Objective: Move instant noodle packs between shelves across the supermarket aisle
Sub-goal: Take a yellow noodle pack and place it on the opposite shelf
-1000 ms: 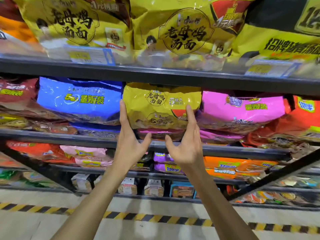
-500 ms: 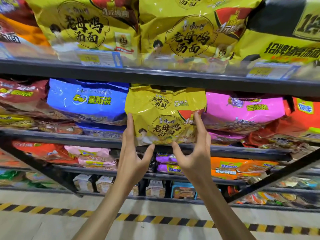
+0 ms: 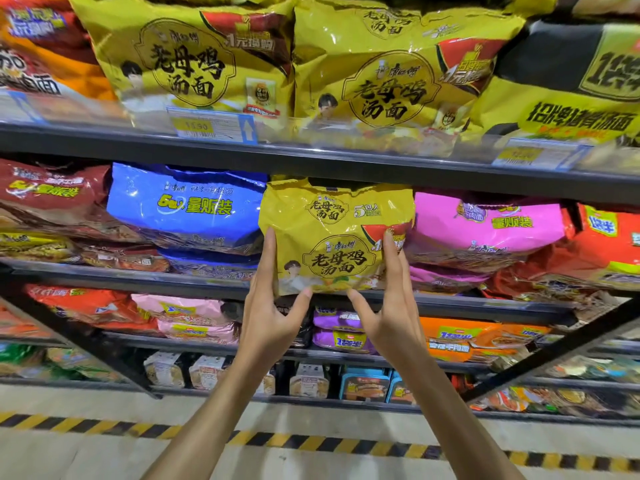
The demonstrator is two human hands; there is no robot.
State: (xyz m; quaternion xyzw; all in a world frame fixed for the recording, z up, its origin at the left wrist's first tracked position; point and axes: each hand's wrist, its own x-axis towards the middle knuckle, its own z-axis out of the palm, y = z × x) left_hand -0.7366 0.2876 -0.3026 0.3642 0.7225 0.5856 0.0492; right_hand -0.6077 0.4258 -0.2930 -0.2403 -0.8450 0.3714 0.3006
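A yellow five-pack of instant noodles [image 3: 334, 233] stands at the front of the second shelf [image 3: 104, 277], between a blue pack [image 3: 187, 209] and a pink pack [image 3: 485, 226]. My left hand [image 3: 272, 306] grips its lower left side, fingers up along the edge and thumb under the bottom. My right hand [image 3: 388, 306] holds the lower right side the same way. The pack's lower part hangs out past the shelf lip.
The top shelf [image 3: 311, 161] above holds larger yellow packs [image 3: 194, 57] and price tags. Lower shelves carry orange, purple and pink packs and boxed noodles. A black diagonal brace [image 3: 554, 344] crosses at right. Yellow-black hazard tape [image 3: 311, 441] runs along the floor.
Both hands have closed on the yellow pack and drawn it forward and down out of the shelf. Its front face now shows fully. The view has moved closer.
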